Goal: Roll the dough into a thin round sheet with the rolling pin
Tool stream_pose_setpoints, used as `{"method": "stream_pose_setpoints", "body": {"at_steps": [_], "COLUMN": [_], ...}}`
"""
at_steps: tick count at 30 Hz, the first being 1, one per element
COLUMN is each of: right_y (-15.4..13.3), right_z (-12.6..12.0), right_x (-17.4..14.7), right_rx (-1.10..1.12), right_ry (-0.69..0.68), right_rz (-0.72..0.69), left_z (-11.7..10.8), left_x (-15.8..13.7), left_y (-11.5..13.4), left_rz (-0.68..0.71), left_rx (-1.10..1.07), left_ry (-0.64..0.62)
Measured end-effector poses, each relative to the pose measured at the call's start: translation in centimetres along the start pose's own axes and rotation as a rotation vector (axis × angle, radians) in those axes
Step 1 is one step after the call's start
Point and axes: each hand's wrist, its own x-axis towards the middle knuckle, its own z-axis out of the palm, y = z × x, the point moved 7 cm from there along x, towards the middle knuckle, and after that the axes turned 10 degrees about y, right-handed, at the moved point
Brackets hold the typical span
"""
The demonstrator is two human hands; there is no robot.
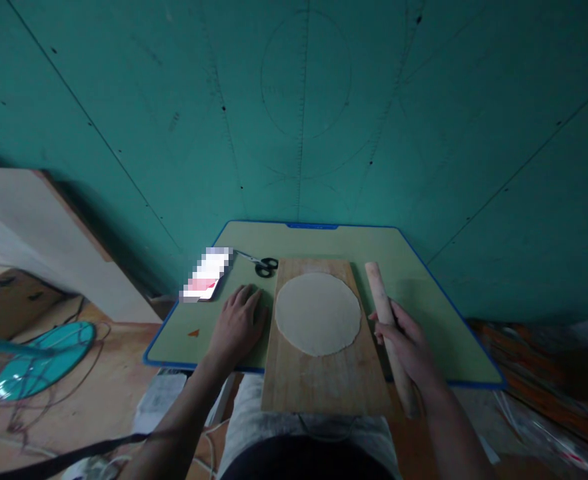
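A round, flat sheet of dough (318, 313) lies on a wooden board (319, 387), whose near end sticks out past the table edge. To the right of the board, my right hand (399, 333) is closed around a wooden rolling pin (380, 293), which slants with its far end up and to the left. My left hand (239, 320) rests on the table just left of the board, palm down with the fingers stretched out and nothing in it. Beyond that hand lie black-handled scissors (267, 267), close to the board's far left corner.
The small table (374, 241) has a pale green top and a blue rim, against a green wall (299, 133). A phone (207, 275) with a lit, blurred screen lies at its left edge. Cables and a turquoise round base (69, 347) are on the floor at left.
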Motion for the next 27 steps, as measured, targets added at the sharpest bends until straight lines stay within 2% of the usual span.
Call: {"method": "stream_pose_setpoints", "body": {"at_steps": [4,7,9,11,17,22,25,27], "right_y": [0.2,0.3,0.4,0.5,0.6,1.0,1.0,0.9], "right_z": [0.0,0.0,0.0,-0.1,-0.1,-0.2,-0.2,-0.2], "right_x": [0.0,0.1,0.1,0.1,0.1,0.2,0.2,0.2], "right_rx": [-0.01,0.001,0.0,-0.009,-0.013,0.006,0.018,0.02], "right_ry": [0.003,-0.001,-0.004,0.0,-0.001,0.003,0.015,0.017], "right_rz": [0.0,-0.003,-0.003,0.002,-0.001,0.016,0.021,0.015], "left_z": [-1.0,-2.6,-3.2,-3.6,-3.5,-2.9,-3.5,-4.9], "left_x": [0.2,0.3,0.3,0.3,0.7,0.6,0.4,0.0], "left_y": [-0.2,-1.5,-2.5,-3.1,-3.3,-3.7,-4.1,-4.3], "left_rz": [-0.054,-0.222,-0.348,-0.418,-0.395,-0.382,-0.348,-0.311], "left_rx": [0.023,0.089,0.124,0.151,0.213,0.162,0.084,-0.009], "left_ry": [0.02,0.029,-0.026,-0.081,-0.131,-0.114,-0.031,0.088]}}
